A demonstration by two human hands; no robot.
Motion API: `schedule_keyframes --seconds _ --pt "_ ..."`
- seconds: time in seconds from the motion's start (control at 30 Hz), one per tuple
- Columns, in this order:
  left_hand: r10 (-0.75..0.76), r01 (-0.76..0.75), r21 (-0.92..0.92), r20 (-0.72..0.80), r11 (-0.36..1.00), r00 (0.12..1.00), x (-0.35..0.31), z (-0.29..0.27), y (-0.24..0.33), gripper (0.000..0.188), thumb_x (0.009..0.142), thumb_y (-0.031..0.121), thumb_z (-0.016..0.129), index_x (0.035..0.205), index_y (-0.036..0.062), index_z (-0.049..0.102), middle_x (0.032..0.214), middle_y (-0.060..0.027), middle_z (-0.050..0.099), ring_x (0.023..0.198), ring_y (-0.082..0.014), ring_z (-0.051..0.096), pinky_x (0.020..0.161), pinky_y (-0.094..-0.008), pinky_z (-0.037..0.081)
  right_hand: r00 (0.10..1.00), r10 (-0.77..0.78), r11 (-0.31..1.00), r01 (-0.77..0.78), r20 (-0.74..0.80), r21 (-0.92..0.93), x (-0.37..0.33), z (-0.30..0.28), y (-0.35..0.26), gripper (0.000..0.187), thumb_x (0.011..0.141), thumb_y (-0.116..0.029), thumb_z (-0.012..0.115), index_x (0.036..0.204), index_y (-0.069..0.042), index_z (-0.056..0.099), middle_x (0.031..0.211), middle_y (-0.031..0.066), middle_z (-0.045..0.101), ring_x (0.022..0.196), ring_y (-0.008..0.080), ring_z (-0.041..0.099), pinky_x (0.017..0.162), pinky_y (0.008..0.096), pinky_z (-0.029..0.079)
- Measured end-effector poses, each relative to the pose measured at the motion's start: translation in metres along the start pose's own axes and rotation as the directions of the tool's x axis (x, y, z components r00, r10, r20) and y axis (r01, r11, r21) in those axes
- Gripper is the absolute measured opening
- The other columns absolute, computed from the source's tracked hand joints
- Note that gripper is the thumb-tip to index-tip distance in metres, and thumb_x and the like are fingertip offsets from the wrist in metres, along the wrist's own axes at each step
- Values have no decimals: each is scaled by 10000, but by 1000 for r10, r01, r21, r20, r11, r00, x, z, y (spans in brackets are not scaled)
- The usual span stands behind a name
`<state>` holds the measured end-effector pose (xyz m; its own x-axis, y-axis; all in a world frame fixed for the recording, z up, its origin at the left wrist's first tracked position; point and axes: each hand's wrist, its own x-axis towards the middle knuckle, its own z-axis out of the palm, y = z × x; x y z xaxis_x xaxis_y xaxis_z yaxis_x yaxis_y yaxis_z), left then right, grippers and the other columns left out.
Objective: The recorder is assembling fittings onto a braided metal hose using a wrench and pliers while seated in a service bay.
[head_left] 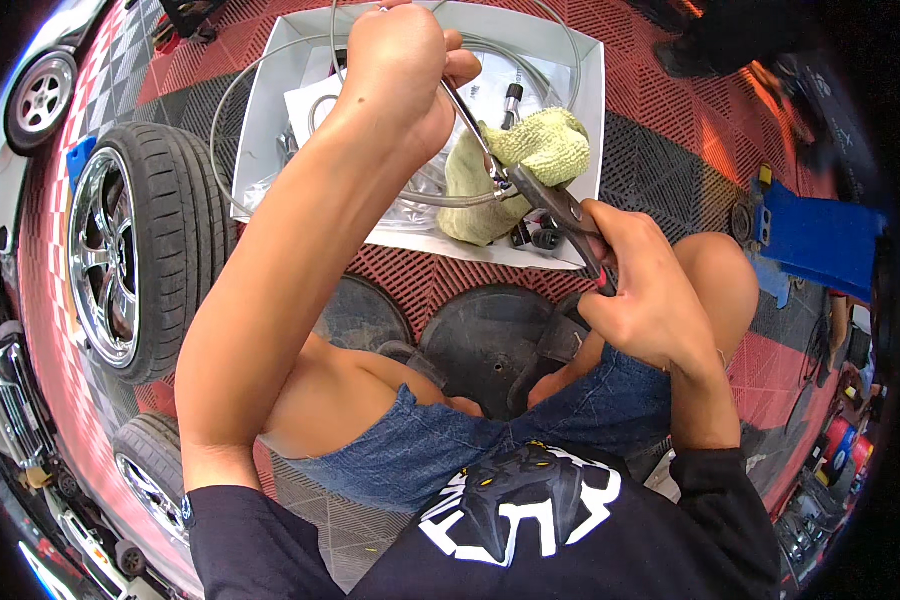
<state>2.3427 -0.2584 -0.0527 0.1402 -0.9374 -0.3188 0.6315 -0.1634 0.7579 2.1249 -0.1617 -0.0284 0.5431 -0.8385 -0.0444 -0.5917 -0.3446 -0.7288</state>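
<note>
My right hand (655, 285) is closed around dark pliers (555, 205) with a bit of red at the handles. Their jaws meet a metal fitting (500, 185) on the end of a braided hose (440, 200), beside a yellow-green cloth (540, 145) that bunches around that spot. My left hand (400, 75) has its fingers wrapped round the far end of a slim metal wrench (470, 125), which slants down to the same fitting. The wrench's end at the fitting is partly hidden by the pliers and cloth.
Under my hands stands an open white box (590, 90) with hose coils, clear bags and a black-and-silver fitting (513, 100). A chromed wheel with tyre (120, 250) stands at left, another wheel (155, 465) nearer. Dark round pads (485, 335) lie between my legs; a blue piece (820, 235) is right.
</note>
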Motion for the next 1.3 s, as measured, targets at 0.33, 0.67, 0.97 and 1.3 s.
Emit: schedule_keyframes --seconds 0.33,0.67,0.97,1.3 --pt "143 -149 -66 -88 987 986 -12 11 5 244 929 -21 413 1104 147 385 774 18 383 553 -82 327 449 -237 246 999 43 998 -43 -8 43 3 4 1 258 576 -54 570 792 68 500 710 278 528 740 498 528 646 465 429" --pt "589 -584 -204 -43 785 807 -77 80 3 129 954 38 453 999 153 414 761 19 383 539 -74 342 463 -226 288 925 344 822 -381 164 422 18 3 26 227 671 -87 587 836 62 542 653 30 456 609 130 421 548 309 361" --pt "793 -806 -231 456 545 405 -61 42 -15 247 798 -75 404 964 89 325 765 -83 366 609 -138 331 535 -288 333 936 345 855 -344 72 388 14 -1 24 213 647 -84 573 813 43 529 675 26 436 618 134 406 560 302 357" --pt "527 -962 -256 833 92 -171 -78 20 -47 185 709 157 610 846 149 486 803 -1 491 648 -193 469 648 -357 350 968 250 873 -228 6 431 15 10 38 266 653 -112 599 856 58 581 627 65 483 597 140 463 545 316 394"
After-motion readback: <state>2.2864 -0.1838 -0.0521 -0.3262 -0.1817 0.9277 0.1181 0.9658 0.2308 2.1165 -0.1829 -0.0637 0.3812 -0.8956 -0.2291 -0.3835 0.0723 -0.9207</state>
